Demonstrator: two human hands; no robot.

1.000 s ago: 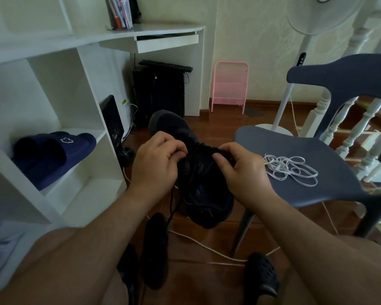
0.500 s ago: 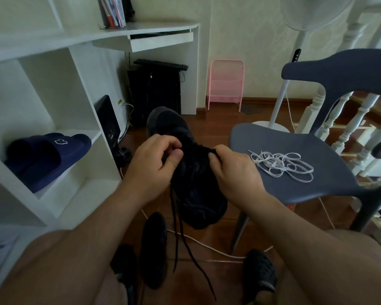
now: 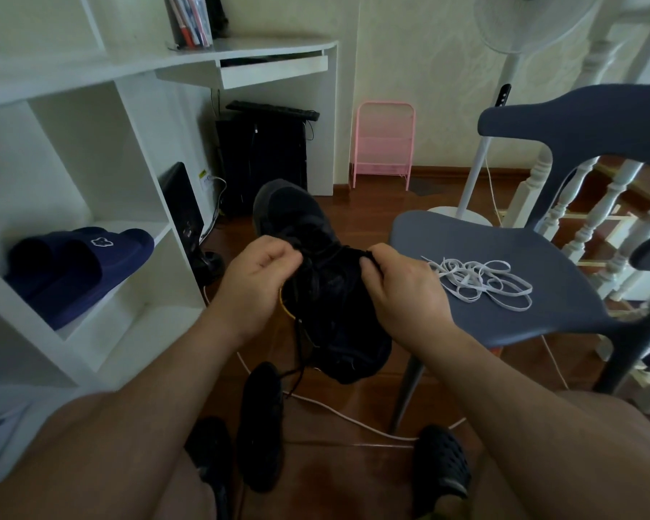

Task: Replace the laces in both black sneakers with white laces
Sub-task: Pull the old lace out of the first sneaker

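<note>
Both hands, left hand (image 3: 256, 287) and right hand (image 3: 402, 290), are pinching thin black lace (image 3: 300, 343) on the black mesh sneaker (image 3: 327, 294); pulling evenly would probably avoid snagging.

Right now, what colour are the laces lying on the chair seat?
White laces, seen best in the head view.
</note>
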